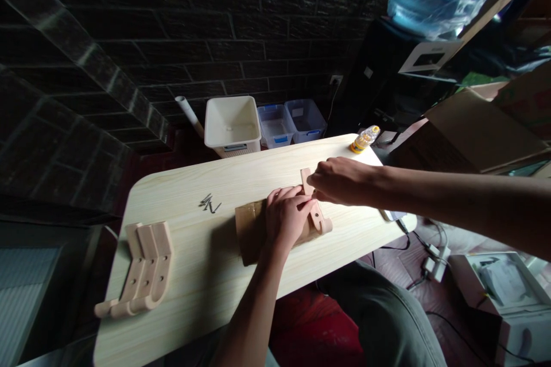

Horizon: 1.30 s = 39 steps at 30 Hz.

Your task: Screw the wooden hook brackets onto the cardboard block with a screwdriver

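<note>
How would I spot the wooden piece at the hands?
On the pale table, find the brown cardboard under the left hand. At its right end, the wooden piece shows a curved tip and a hole. Unlike the three similar pieces grouped at the picture's left, it lies alone.

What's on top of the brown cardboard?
The left hand lies over the cardboard; a wooden piece shows at the cardboard's right end. Whatever is beneath that hand is hidden.
</note>
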{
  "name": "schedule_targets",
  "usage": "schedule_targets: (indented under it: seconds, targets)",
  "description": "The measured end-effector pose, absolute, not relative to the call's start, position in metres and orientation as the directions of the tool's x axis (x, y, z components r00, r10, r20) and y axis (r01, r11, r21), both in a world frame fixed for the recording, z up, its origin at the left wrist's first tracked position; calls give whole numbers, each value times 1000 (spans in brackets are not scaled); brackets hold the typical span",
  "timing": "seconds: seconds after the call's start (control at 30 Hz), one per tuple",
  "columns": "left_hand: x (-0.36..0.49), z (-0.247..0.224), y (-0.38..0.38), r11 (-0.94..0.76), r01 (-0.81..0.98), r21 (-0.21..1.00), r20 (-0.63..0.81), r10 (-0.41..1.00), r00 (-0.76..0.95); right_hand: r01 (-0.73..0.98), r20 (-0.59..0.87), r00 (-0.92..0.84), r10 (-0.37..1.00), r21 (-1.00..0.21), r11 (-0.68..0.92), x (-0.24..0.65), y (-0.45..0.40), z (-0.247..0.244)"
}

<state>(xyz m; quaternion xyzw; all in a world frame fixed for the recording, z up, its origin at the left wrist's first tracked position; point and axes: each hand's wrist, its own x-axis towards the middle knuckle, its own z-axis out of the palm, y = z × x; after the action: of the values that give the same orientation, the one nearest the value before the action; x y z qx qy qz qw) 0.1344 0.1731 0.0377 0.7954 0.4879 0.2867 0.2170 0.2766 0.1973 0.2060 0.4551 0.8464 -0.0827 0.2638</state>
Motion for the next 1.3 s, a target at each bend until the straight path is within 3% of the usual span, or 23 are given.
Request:
schedule_targets:
  seconds: [0.3, 0.43, 0.6, 0.7, 0.83, 1.07, 1.3]
  targets:
    - [135, 38, 173, -419, 653, 631, 236, 906, 353, 888, -495, -351, 795, 92, 450, 273, 187, 205]
    - [134, 37, 173, -433, 641, 634, 250, 899, 359, 847, -497, -445, 745, 37, 531, 283, 188, 211]
    - [133, 36, 173, -435, 649, 624, 256, 899, 356, 709, -430, -584, 688, 141, 691, 287, 192, 208]
    - [133, 36, 173, -443, 653, 614, 257, 895, 366, 674, -428, -618, 659, 142, 725, 289, 193, 206]
    - [133, 36, 173, -443, 651, 617, 255, 895, 367, 743, -448, -554, 702, 115, 660, 286, 189, 205]
    - [136, 34, 173, -437, 652, 619, 270, 899, 346, 909, -391, -345, 853, 86, 407, 285, 185, 195]
    - [134, 37, 172, -445, 652, 615, 265, 894, 360, 855, -427, -458, 780, 27, 517, 298, 193, 197]
